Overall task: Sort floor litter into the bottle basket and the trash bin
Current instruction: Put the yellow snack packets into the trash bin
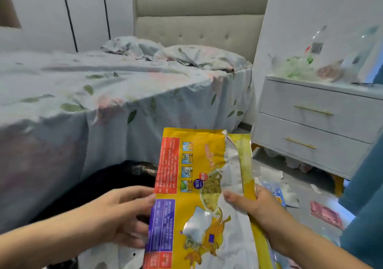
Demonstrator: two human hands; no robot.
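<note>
Head view: the big torn yellow foil snack bag [207, 196] sits low centre of the frame, right hand [255, 208] pinching its right edge, thumb on top. Left hand [124, 215] has fingers curled around the left edge, probably steadying it flat before binning. More wrappers [325, 215] litter the floor at lower right.

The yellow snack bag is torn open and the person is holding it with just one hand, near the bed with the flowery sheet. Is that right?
Not quite. The head view shows both hands on the yellow snack bag: the left hand grips its left edge and the right hand grips its right edge. The rest holds: the bag is torn open, and the bed with the flowery sheet is right behind it.
</note>
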